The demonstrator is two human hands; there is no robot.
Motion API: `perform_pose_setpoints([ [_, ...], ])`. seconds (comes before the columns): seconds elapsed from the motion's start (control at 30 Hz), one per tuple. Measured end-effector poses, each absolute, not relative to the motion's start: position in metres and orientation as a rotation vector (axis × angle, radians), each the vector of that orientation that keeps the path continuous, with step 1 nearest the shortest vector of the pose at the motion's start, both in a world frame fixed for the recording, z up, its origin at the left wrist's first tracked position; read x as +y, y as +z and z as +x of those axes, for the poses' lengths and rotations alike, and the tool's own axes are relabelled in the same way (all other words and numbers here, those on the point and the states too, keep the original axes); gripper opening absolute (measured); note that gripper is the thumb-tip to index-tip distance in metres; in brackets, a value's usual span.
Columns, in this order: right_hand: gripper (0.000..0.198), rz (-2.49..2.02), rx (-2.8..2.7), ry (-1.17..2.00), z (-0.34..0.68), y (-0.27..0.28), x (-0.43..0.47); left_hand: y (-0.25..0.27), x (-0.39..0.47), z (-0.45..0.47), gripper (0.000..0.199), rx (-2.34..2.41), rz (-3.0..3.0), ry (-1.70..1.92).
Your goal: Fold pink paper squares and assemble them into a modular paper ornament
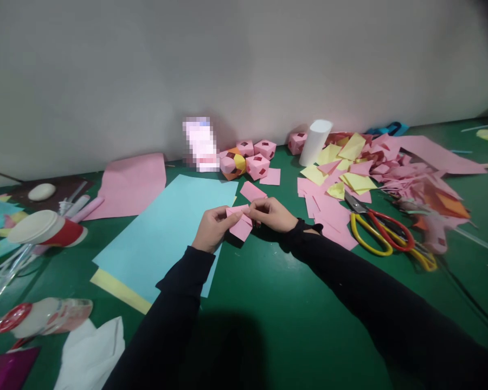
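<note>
Between my two hands is a small piece of folded pink paper (241,229), held just above the green table. My left hand (213,227) pinches its left side, with the thumb lying across the front. At its upper right edge, my right hand (273,214) grips the paper between thumb and fingertips. Just behind my fingers lies a pink paper piece (252,191), and a pink square (270,176) is a little farther back. Several folded pink paper shapes (257,166) with openings in their sides stand against the wall.
Light blue sheets (162,227) lie left of my hands, over a yellow one. Scissors (380,230) with red and yellow handles, a glue gun (434,233) and pink and yellow scraps (355,176) lie right. A lidded cup (44,230) and a bottle (44,317) lie left.
</note>
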State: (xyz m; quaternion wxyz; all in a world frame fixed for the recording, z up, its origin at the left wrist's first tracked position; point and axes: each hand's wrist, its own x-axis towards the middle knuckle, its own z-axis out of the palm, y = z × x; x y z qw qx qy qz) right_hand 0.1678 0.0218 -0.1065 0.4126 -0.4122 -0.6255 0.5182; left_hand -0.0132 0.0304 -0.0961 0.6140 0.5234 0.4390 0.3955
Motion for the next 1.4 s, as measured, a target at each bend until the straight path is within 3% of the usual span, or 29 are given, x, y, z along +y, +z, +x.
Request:
perform_pose_setpoints([
  [0.8, 0.042, -0.983, -1.605, 1.488, 0.174, -0.103, 0.022, -0.098, 0.035, -0.016, 0.029, 1.064, 1.112, 0.965],
  [1.4, 0.038, -1.025, -1.429, 1.428, 0.172, -0.109, 0.025, -0.108, 0.04, -0.016, 0.028, 1.044, 1.121, 1.046],
])
